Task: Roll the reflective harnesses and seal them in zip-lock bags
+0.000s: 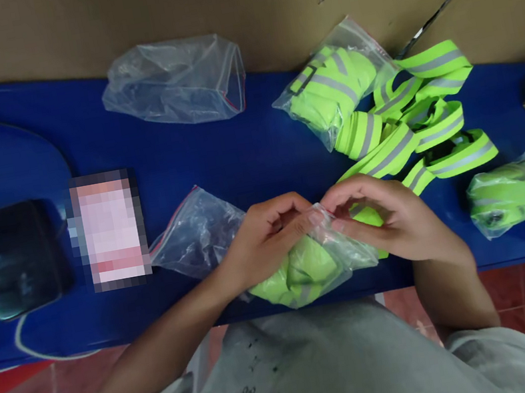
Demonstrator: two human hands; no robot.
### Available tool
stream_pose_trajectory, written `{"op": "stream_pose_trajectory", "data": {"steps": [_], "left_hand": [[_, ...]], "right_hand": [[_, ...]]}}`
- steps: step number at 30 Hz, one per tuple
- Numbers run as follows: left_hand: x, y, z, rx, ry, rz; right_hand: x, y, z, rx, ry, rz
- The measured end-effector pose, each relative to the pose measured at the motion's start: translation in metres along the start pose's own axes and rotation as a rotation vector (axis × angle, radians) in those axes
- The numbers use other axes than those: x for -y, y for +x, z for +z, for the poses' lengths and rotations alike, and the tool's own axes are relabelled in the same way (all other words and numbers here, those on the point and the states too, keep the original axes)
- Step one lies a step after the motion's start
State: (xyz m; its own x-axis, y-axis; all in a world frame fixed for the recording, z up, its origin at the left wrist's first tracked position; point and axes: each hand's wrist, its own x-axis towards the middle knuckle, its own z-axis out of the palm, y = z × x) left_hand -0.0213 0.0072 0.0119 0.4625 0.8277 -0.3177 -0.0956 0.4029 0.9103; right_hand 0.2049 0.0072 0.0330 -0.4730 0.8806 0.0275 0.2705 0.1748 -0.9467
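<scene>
Now, held bag: a clear bag [350, 250] with a yellow-green strap [301, 274] bunched inside is held at the near edge of the blue table [94, 138]; were the grip loosened, it could be tipped off that edge by its own weight.
Left hand: plastic is pinched between thumb and curled fingers by the left hand [269, 232].
Right hand: plastic is likewise pinched by the right hand [388, 215], its fingertips brought close to the left ones; if the thin film were tugged too hard between the two, it could be torn.
Red-edged plastic: a sheet of clear plastic [197, 228] is spread beside the left hand; whether it is joined to the held bag cannot be told.
Loose strap: a striped strap [397, 152] is heaped in loops beyond the right hand and partly covered by it; it could be snagged and dragged if that hand were swept aside.
Packed bag: a filled bag [509, 197] is set near the table's right end, where it could be knocked off by a careless elbow.
</scene>
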Motion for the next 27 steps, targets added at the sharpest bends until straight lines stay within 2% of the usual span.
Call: {"op": "stream_pose_trajectory", "data": {"steps": [3,7,10,15,22,27], "left_hand": [[0.002,0.001,0.0,0.069,0.002,-0.024],[0.0,0.001,0.0,0.081,0.045,-0.021],[-0.001,0.001,0.0,0.094,0.064,-0.04],[0.001,0.001,0.0,0.174,0.022,-0.065],[-0.001,0.002,-0.005,0.278,0.154,-0.025],[0.0,0.003,-0.004,0.255,0.255,0.029]], "right_hand": [[0.003,-0.001,-0.006,0.062,0.09,0.03],[0.001,-0.005,-0.014,0.088,0.117,0.065],[0.0,-0.006,-0.014,0.131,0.101,0.037],[-0.004,-0.003,-0.015,0.238,0.262,0.056],[-0.003,-0.003,-0.013,0.273,0.328,0.088],[-0.006,-0.009,-0.009,0.182,0.127,0.073]]}}
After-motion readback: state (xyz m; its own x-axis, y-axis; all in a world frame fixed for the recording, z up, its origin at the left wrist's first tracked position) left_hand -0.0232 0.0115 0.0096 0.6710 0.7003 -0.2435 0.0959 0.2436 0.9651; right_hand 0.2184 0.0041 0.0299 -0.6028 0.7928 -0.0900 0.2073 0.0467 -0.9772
